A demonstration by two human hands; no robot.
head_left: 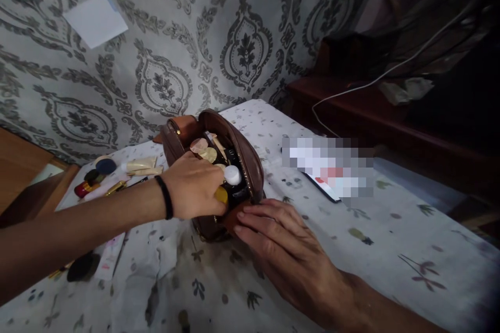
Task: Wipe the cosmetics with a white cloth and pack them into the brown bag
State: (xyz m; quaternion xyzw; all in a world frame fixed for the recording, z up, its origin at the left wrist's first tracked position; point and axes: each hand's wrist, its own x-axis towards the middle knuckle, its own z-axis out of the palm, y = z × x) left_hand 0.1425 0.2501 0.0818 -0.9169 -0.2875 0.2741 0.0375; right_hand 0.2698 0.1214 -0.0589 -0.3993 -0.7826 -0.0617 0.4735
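Bag open and part full, left hand inside, right hand at near edge

Progress: the brown bag (252,164) stands on the patterned tablecloth (390,239), between both hands, its zipped top spread open. Opening is done. Inside: a white cap (233,175), a yellow item (221,195), a gold-toned round lid (208,154) and other small pieces. Outside, to the left: a cream tube (142,164), a dark blue round item (105,166), a red item (83,190) and, nearer the viewer, a white-and-pink tube (111,255). Handling looks unfinished, in my judgement: contents are split between bag and cloth, and the top is unclosed. Whether pieces are going in or out cannot be told from this frame.

Pose: left hand (197,184) enters from the left, back of hand upward, forearm low and nearly level, black band (164,197) at wrist. Fingers bend down into the bag beside the yellow item; tips hidden, grip cannot be told. Right hand (292,250) comes from lower right, fingers extended close together, tips touching the bag's near edge. Thumb hidden; pinching or merely resting, cannot tell.
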